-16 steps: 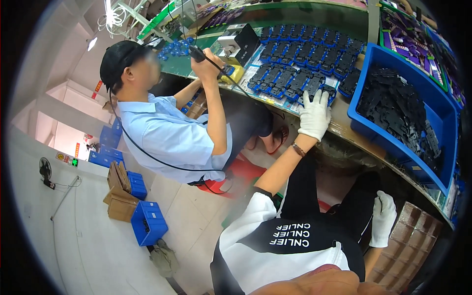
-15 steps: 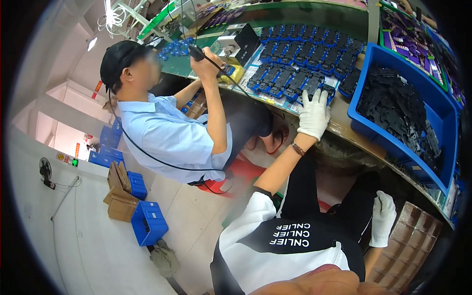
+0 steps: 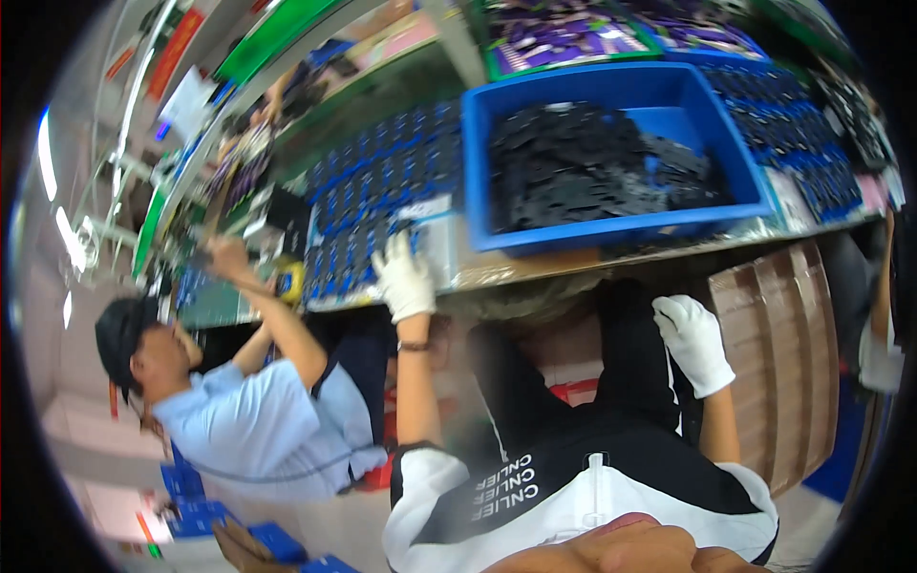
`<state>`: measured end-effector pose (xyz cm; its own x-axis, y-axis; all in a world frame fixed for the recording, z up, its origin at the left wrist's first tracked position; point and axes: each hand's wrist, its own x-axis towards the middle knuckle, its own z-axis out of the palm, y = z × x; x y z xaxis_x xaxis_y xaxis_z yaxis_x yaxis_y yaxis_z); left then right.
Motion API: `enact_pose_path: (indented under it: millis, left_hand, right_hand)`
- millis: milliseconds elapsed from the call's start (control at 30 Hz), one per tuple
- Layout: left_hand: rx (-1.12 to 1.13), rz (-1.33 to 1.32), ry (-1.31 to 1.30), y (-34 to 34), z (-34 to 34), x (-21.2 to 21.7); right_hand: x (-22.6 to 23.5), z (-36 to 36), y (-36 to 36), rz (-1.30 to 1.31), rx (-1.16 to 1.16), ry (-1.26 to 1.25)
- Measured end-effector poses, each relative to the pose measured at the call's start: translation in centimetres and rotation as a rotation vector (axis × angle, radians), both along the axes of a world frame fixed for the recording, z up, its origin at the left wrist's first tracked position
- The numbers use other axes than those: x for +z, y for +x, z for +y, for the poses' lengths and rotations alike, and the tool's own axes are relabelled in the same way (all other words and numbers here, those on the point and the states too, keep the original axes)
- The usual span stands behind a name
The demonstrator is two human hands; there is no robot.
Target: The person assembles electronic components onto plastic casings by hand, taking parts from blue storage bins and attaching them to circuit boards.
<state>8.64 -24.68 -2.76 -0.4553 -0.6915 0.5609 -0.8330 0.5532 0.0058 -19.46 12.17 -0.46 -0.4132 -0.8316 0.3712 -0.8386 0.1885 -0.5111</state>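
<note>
My left hand (image 3: 405, 281), in a white glove, is at the near right end of the rows of black-and-blue plastic assemblies (image 3: 349, 250). Its fingers are spread, with the tips at or over the closest pieces; blur hides whether they touch. Nothing is visible in its grasp. My right hand (image 3: 695, 346), also white-gloved, rests on my right thigh with fingers loosely bent and no object showing. Beyond both hands, a large blue bin (image 3: 621, 227) stands on the bench, heaped with flat black plastic parts (image 3: 573, 162).
To my left, a co-worker in a light blue shirt (image 3: 239, 425) works at the bench beside a yellow fixture (image 3: 289, 284). More black-and-blue assemblies (image 3: 812, 143) lie right of the bin. Purple parts (image 3: 564, 38) fill trays behind it. A brown ribbed carton (image 3: 778, 363) stands by my right arm.
My view has swung right, bringing the bin to the middle. My left hand has drawn back slightly from the assemblies, where a pale sheet now shows beside them. My right hand stays at my thigh.
</note>
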Motion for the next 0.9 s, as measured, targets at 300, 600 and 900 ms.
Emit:
enact_pose_path:
  millis: [300, 600, 900]
  left_hand:
    - [0.197, -0.142, 0.129, -4.8, 3.0, 1.6]
    - [-0.008, -0.127, -0.051, -4.1, 6.2, 2.6]
    - [-0.294, 0.218, 0.202, -9.9, 5.3, 0.4]
  right_hand:
    - [0.0, 4.6, -2.5, 0.053, -0.203, -0.006]
    - [1.4, 7.1, -10.3, 0.145, -0.526, -0.225]
    - [-0.5, 12.0, -24.7, 0.275, -1.065, -0.074]
